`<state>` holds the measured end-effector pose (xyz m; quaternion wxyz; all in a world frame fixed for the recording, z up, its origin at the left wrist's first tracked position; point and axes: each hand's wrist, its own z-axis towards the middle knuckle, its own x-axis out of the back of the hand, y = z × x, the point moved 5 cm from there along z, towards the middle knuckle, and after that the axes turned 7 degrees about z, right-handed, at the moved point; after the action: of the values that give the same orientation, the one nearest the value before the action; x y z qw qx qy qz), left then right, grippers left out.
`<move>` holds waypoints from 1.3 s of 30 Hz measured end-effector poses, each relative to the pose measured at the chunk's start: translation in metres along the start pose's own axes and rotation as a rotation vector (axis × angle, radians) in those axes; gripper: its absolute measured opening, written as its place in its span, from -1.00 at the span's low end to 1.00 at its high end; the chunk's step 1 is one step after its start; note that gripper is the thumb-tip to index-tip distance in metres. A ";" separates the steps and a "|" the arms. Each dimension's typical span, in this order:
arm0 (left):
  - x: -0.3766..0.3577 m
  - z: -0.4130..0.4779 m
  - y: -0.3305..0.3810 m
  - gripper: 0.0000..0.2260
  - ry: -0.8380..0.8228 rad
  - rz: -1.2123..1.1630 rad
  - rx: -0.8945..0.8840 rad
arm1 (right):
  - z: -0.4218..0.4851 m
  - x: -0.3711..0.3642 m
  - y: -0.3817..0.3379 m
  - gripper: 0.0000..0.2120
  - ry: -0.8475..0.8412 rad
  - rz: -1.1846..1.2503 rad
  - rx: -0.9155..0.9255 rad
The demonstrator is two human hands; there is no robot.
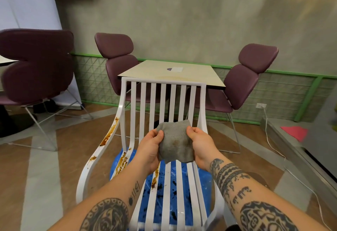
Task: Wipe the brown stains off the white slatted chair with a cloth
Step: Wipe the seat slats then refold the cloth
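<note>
Room: purple chairs [116,62] flank a beige table [164,73] against the far wall [182,20].
Left hand [149,146]: forearm stretched forward, thumb pinching the cloth [175,143] at its left edge.
Right hand [198,143]: same reach, gripping the right edge.
Cloth: grey, held up over the seat [179,185].
Chair [163,101]: white slats, brown stains [107,137] down left armrest and seat.

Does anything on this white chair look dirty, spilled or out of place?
Yes, brown stains streak the white slatted chair, on the armrest at the person's left and the seat slats. Dark splatters dot the blue sheet beneath. The grey cloth, held by the left hand and right hand, carries a brown mark.
</note>
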<state>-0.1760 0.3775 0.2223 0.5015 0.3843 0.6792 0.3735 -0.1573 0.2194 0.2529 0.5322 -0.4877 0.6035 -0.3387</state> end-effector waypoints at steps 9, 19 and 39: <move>0.014 -0.003 0.007 -0.61 0.398 0.608 -0.175 | 0.003 -0.013 0.029 -0.61 0.041 0.218 -0.253; -0.011 -0.004 0.011 -0.68 0.004 0.427 -0.017 | 0.008 -0.029 0.002 -0.74 -0.122 0.080 -0.253; 0.031 0.059 -0.053 -0.79 0.021 0.352 0.150 | 0.086 0.001 0.093 -0.76 0.103 0.061 -0.320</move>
<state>-0.1334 0.3903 0.1500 0.3913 0.5297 0.6325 0.4077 -0.0952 0.2559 0.1486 0.4262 -0.5298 0.6906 -0.2466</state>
